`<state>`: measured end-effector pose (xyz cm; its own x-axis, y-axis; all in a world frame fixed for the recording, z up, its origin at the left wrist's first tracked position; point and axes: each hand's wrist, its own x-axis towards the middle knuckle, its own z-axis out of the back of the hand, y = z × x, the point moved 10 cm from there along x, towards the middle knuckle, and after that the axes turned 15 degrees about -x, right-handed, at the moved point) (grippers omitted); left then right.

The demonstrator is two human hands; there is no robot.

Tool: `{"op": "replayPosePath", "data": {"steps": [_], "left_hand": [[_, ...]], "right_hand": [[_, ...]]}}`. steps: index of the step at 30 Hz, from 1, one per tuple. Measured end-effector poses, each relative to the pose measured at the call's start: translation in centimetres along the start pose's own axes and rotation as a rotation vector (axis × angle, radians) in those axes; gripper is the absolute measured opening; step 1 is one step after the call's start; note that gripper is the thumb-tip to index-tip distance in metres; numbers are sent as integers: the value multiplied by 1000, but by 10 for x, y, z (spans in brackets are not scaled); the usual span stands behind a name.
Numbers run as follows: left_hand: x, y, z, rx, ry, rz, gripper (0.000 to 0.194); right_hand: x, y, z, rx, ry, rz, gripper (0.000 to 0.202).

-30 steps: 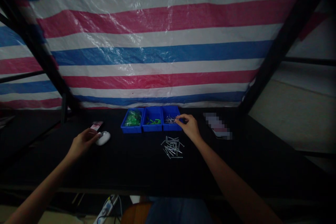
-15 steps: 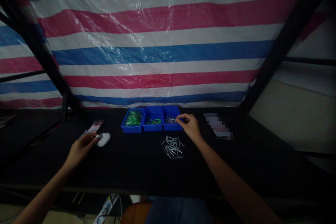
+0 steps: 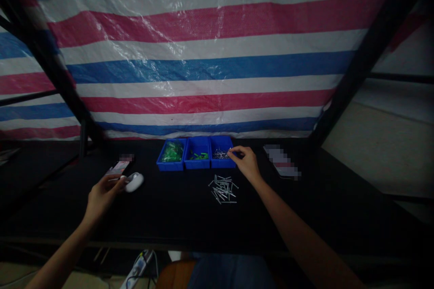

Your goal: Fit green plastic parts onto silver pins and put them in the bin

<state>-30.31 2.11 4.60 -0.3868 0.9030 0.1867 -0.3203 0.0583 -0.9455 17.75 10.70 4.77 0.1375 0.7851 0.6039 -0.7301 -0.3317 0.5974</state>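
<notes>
My left hand [image 3: 103, 193] is closed at the left edge of a small white rounded case [image 3: 134, 182], with a small white piece between thumb and fingertips. My right hand [image 3: 247, 161] pinches at the right rim of a blue bin [image 3: 223, 163] holding small metal pieces; what its fingertips hold is too small to name. Left of that bin stand a blue bin [image 3: 198, 164] with green pieces and another [image 3: 170, 167] with a green plastic bag [image 3: 172, 151]. Loose nails or screws [image 3: 224, 189] lie heaped in front of the bins.
A phone-like object [image 3: 118, 167] lies beyond my left hand on the black table [image 3: 176, 216]. Another flat device [image 3: 282, 162] lies right of my right hand. Striped sheeting [image 3: 210, 67] hangs behind, between dark posts. A power strip [image 3: 137, 271] is below the front edge.
My left hand has shifted slightly down, and the white case has moved slightly right and down. My right hand has stayed almost still at the bin.
</notes>
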Motion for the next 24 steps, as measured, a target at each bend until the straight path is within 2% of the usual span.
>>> {"op": "replayPosePath", "data": {"steps": [4,8,14,20,24], "left_hand": [[-11,8,-5,-259,-31,73,38],[-14,14,-11,-293,3,110,37],[-13,8,-9,-208,-24,81,40],[-25,-17,-5,173,-28,-59,42],[-27,-19,-3,273,-14,-88,43]], "right_hand": [[0,1,0,0,-5,2,14],[0,0,1,11,-19,1,13],[0,2,1,9,-8,3,12],[1,1,1,4,-1,0,13],[1,0,0,-3,-1,2,13]]}}
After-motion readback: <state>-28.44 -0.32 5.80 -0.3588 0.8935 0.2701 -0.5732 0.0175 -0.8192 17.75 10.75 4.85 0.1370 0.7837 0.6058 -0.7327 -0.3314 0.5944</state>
